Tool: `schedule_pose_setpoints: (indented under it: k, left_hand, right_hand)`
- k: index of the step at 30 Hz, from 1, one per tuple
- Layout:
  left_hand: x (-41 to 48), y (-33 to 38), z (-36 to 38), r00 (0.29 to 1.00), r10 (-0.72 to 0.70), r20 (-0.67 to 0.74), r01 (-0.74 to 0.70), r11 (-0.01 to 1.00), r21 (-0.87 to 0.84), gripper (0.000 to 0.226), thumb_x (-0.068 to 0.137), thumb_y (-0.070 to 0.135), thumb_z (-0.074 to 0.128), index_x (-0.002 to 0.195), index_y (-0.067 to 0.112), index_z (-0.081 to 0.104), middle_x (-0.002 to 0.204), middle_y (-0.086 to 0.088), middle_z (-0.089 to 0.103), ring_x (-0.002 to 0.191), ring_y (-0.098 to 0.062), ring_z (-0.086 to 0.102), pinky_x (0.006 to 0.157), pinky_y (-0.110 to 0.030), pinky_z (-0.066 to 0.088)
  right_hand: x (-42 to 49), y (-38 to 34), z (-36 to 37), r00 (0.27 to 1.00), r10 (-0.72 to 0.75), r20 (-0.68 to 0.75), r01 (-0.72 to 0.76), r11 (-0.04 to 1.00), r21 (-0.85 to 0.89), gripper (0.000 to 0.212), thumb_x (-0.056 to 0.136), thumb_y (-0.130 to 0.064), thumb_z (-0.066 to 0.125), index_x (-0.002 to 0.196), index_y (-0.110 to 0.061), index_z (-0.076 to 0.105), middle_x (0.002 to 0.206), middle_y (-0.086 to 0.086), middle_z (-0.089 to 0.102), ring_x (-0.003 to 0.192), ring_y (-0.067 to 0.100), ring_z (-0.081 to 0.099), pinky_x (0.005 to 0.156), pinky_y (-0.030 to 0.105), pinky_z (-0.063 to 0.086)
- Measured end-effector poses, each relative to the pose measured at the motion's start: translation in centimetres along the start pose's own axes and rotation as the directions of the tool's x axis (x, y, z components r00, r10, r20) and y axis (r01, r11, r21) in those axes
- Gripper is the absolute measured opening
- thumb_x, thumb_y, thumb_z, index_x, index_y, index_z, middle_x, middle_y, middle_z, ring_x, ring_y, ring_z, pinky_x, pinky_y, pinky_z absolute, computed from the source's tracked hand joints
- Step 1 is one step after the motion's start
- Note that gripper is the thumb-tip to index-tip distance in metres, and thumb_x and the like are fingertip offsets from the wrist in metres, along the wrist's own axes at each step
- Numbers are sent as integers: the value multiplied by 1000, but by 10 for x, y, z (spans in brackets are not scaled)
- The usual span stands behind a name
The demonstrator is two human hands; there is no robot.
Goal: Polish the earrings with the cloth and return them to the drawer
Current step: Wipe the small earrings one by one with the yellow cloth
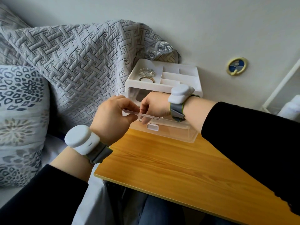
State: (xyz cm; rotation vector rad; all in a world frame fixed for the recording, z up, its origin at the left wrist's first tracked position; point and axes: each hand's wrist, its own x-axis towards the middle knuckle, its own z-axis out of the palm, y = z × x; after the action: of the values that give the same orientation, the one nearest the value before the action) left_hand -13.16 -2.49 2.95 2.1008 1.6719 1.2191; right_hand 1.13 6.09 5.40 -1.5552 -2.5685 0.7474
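A white jewellery organiser (191, 88) stands at the far edge of the wooden table. Its clear drawer (175, 133) is pulled out toward me. My left hand (112, 117) pinches a thin clear plastic strip (151, 115) that runs across the drawer's top; I cannot tell if it is the drawer's own rim. My right hand (154, 106) reaches down from above with curled fingers and pinches a small ring earring (140, 120) just over the drawer. No cloth is in view.
The organiser's top tray holds a beaded bracelet (146, 72) and a thin bangle (146, 79). The wooden table (170, 168) stretches toward me. A quilted grey blanket (78, 65) and patterned pillow (19, 114) lie on the left. A white rack (279, 85) stands at the right.
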Motion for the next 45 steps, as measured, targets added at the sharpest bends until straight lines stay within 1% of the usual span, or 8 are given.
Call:
schedule_pose_setpoints:
  k: [3, 10, 18, 24, 28, 33, 37, 45]
  left_hand:
    - [0, 2, 0, 1000, -6, 8, 6, 1000, 15, 12, 74, 12, 75, 82, 20, 73, 85, 6, 64, 89, -14, 59, 83, -36, 46]
    - [0, 8, 0, 1000, -14, 19, 14, 999, 38, 12, 75, 11, 74, 84, 19, 72, 85, 10, 63, 86, -8, 59, 80, -24, 42]
    - [1, 29, 10, 997, 35, 70, -36, 999, 20, 16, 71, 12, 77, 82, 23, 70, 83, 13, 60, 80, 0, 53, 70, -1, 34]
    - [2, 58, 31, 991, 113, 75, -110, 993, -46, 7, 78, 28, 73, 81, 22, 71, 83, 11, 62, 82, -2, 55, 69, -8, 37]
    - [6, 82, 51, 989, 126, 77, -120, 989, -82, 5, 81, 30, 69, 80, 26, 69, 80, 12, 63, 79, 4, 54, 65, -2, 35]
    - [7, 120, 83, 981, 138, 138, -112, 977, -183, 9, 86, 31, 64, 92, 26, 69, 82, 13, 66, 79, 4, 58, 68, -5, 43]
    - [8, 151, 112, 978, 57, 200, 16, 939, -344, 17, 85, 35, 65, 97, 23, 69, 83, 6, 70, 76, -5, 64, 69, -23, 53]
    - [2, 184, 162, 955, 15, 296, 136, 866, -481, 8, 88, 25, 64, 87, 19, 69, 76, 2, 71, 62, -4, 64, 55, -14, 49]
  right_hand:
    - [-5, 2, -3, 1000, 12, 3, -13, 998, 55, 18, 68, -14, 83, 71, -19, 65, 69, 0, 65, 51, 9, 55, 52, 20, 48]
    - [-14, 11, -6, 1000, 18, -5, -17, 983, 183, 16, 70, -6, 81, 68, -12, 65, 61, 8, 64, 44, 14, 56, 52, 26, 53]
    - [-50, 32, -38, 973, 54, -223, 33, 928, 372, 15, 69, 2, 78, 72, -8, 67, 59, 7, 63, 42, 9, 57, 43, 20, 49]
    - [-96, 62, -56, 917, 92, -389, 129, 853, 506, 15, 71, 6, 75, 74, -5, 65, 56, 6, 62, 43, 11, 57, 44, 23, 50]
    - [-132, 85, -58, 883, 119, -454, 164, 828, 537, 15, 71, 2, 77, 78, -7, 67, 61, 6, 65, 51, 16, 59, 52, 28, 53]
    - [-167, 112, -52, 842, 175, -510, 194, 785, 589, 17, 71, 1, 76, 77, -10, 66, 60, 4, 64, 49, 14, 59, 47, 25, 52]
    - [-192, 135, -47, 784, 238, -573, 229, 748, 623, 19, 70, -1, 77, 79, -12, 65, 65, 7, 63, 48, 15, 58, 47, 25, 51]
    - [-219, 175, -24, 734, 345, -585, 235, 679, 696, 22, 70, 5, 74, 81, -11, 64, 64, 6, 62, 45, 11, 57, 45, 21, 49]
